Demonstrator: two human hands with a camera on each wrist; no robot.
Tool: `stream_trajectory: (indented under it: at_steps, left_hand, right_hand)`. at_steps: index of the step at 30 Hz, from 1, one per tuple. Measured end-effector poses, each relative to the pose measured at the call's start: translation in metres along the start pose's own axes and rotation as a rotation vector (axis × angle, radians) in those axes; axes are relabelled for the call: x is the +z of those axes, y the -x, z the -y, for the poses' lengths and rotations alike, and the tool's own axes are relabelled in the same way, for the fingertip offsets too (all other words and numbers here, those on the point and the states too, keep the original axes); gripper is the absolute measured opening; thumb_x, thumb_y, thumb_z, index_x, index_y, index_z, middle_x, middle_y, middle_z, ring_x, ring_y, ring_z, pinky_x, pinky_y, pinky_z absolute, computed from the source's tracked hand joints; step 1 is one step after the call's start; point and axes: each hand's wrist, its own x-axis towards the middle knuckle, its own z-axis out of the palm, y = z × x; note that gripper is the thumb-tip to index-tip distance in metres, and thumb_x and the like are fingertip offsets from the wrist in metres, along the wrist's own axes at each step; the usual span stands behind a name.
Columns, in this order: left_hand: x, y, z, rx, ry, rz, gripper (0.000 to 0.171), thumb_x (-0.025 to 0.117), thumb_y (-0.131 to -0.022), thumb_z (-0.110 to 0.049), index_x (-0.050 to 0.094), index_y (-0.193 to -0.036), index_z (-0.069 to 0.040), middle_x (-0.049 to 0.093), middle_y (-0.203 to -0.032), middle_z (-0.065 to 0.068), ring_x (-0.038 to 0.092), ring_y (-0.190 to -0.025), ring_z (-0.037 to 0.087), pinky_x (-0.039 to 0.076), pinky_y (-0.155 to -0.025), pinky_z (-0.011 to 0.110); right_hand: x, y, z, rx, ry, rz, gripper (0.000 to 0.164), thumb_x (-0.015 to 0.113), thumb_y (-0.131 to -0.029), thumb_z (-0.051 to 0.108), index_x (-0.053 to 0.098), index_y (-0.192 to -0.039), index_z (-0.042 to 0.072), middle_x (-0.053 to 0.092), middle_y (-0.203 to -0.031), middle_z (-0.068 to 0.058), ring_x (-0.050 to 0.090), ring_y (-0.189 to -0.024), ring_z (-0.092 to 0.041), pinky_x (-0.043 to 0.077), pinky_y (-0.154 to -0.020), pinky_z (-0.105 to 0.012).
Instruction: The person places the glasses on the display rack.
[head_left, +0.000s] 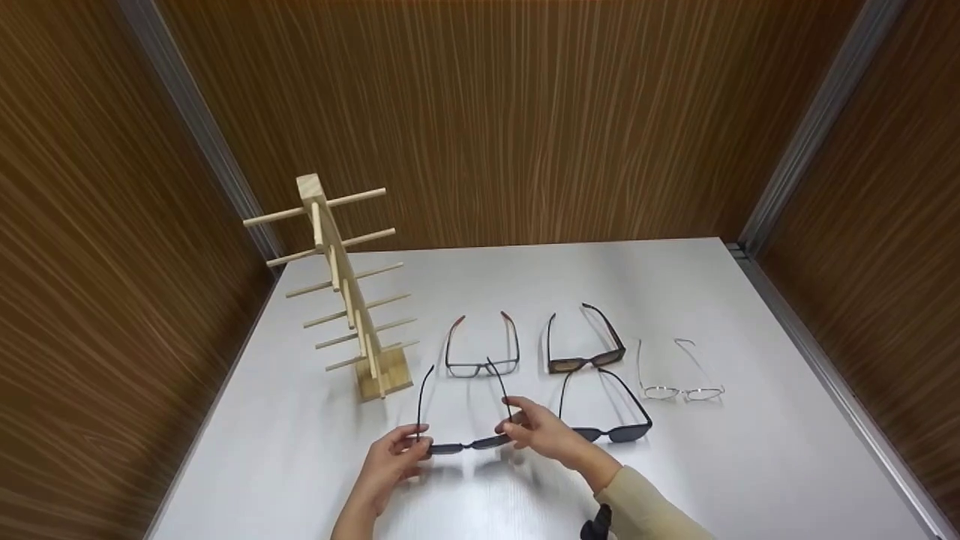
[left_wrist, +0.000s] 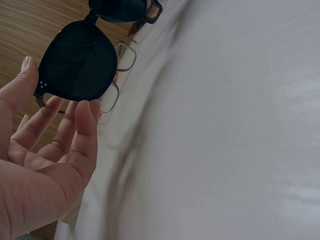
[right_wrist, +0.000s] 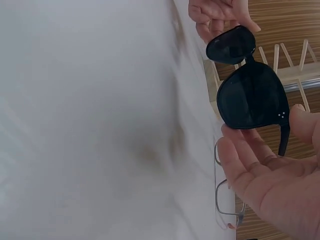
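A pair of black sunglasses is held above the near part of the white table, temples unfolded and pointing away from me. My left hand grips its left end by the hinge, thumb on one side and fingers on the other. At the opposite end, my right hand pinches the frame near the right hinge. In the left wrist view a dark lens with small silver dots at its corner sits between thumb and fingertips. The right wrist view shows the other dotted lens above my right fingers.
Left of centre stands a wooden peg rack, its pegs bare. On the table lie clear eyeglasses, brown-lensed sunglasses, another black pair of sunglasses partly behind my right hand, and thin wire eyeglasses. Wood-grain panels enclose the table.
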Motion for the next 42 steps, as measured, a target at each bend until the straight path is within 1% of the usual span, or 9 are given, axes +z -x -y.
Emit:
stream_trajectory:
  at_steps: [4,10,16,21,23,26,29,34,42]
  left_hand:
    - [-0.003,0.002,-0.002,-0.010,0.028,-0.019,0.053,0.070,-0.085,-0.023,0.051,-0.126,0.004,0.064,-0.107,0.013,0.064,-0.088,0.021,0.053,-0.075,0.041]
    - [-0.009,0.008,-0.009,-0.010,0.056,-0.070,0.051,0.070,-0.084,-0.024,0.053,-0.124,0.002,0.065,-0.103,0.007,0.064,-0.090,0.020,0.052,-0.077,0.041]
    - [-0.017,0.015,-0.012,0.006,0.104,-0.108,0.050,0.071,-0.083,-0.024,0.054,-0.122,0.003,0.064,-0.108,0.013,0.063,-0.090,0.020,0.052,-0.075,0.038]
    - [-0.022,0.019,-0.011,-0.052,0.174,-0.115,0.037,0.072,-0.082,-0.021,0.061,-0.111,-0.003,0.066,-0.106,0.008,0.063,-0.090,0.019,0.052,-0.074,0.035]
    - [-0.023,0.020,-0.012,-0.062,0.198,-0.102,0.029,0.072,-0.082,-0.018,0.064,-0.105,-0.004,0.067,-0.103,0.005,0.063,-0.089,0.017,0.052,-0.073,0.034]
    - [-0.024,0.021,-0.012,-0.060,0.221,-0.081,0.022,0.071,-0.083,-0.016,0.064,-0.099,-0.002,0.066,-0.103,0.007,0.062,-0.088,0.016,0.053,-0.072,0.033]
    - [-0.024,0.022,-0.013,-0.068,0.226,-0.093,0.022,0.069,-0.085,-0.018,0.064,-0.097,0.000,0.066,-0.105,0.010,0.062,-0.087,0.016,0.054,-0.072,0.033]
    - [-0.026,0.021,-0.013,-0.108,0.233,-0.149,0.025,0.067,-0.087,-0.021,0.062,-0.100,0.000,0.064,-0.108,0.014,0.063,-0.089,0.018,0.054,-0.076,0.037]
    - [-0.029,0.024,-0.018,-0.143,0.268,-0.193,0.033,0.068,-0.086,-0.024,0.058,-0.103,0.002,0.065,-0.105,0.012,0.062,-0.094,0.025,0.052,-0.081,0.042]
  right_hand:
    - [0.000,-0.007,0.002,-0.023,0.009,0.019,0.056,0.052,-0.096,0.013,0.025,-0.140,-0.009,0.061,-0.108,-0.020,0.061,-0.096,-0.026,0.051,-0.081,-0.042]
    - [0.003,-0.019,0.012,-0.011,0.012,0.034,0.056,0.052,-0.096,0.015,0.025,-0.141,-0.005,0.061,-0.109,-0.018,0.059,-0.099,-0.024,0.051,-0.081,-0.042]
    - [0.011,-0.030,0.019,0.001,-0.010,0.052,0.056,0.052,-0.096,0.016,0.025,-0.142,-0.002,0.062,-0.109,-0.016,0.058,-0.100,-0.025,0.051,-0.081,-0.041]
    - [0.016,-0.035,0.017,0.023,-0.053,0.087,0.053,0.051,-0.097,0.012,0.025,-0.142,0.000,0.061,-0.110,-0.019,0.059,-0.099,-0.034,0.051,-0.082,-0.043]
    - [0.018,-0.036,0.016,0.029,-0.068,0.103,0.051,0.050,-0.097,0.010,0.026,-0.142,0.001,0.061,-0.110,-0.021,0.061,-0.096,-0.035,0.051,-0.081,-0.043]
    - [0.020,-0.039,0.017,0.043,-0.076,0.108,0.048,0.047,-0.098,0.010,0.028,-0.142,0.003,0.060,-0.112,-0.024,0.064,-0.090,-0.032,0.052,-0.079,-0.040]
    - [0.022,-0.042,0.020,0.069,-0.078,0.097,0.046,0.044,-0.099,0.011,0.028,-0.142,0.003,0.060,-0.113,-0.024,0.065,-0.087,-0.031,0.053,-0.077,-0.037]
    - [0.025,-0.049,0.023,0.091,-0.133,0.081,0.046,0.044,-0.099,0.013,0.029,-0.141,0.001,0.059,-0.113,-0.025,0.065,-0.088,-0.034,0.053,-0.077,-0.039]
    - [0.027,-0.052,0.027,0.089,-0.156,0.068,0.039,0.050,-0.097,0.015,0.042,-0.131,-0.002,0.061,-0.110,-0.022,0.063,-0.093,-0.030,0.050,-0.082,-0.044]
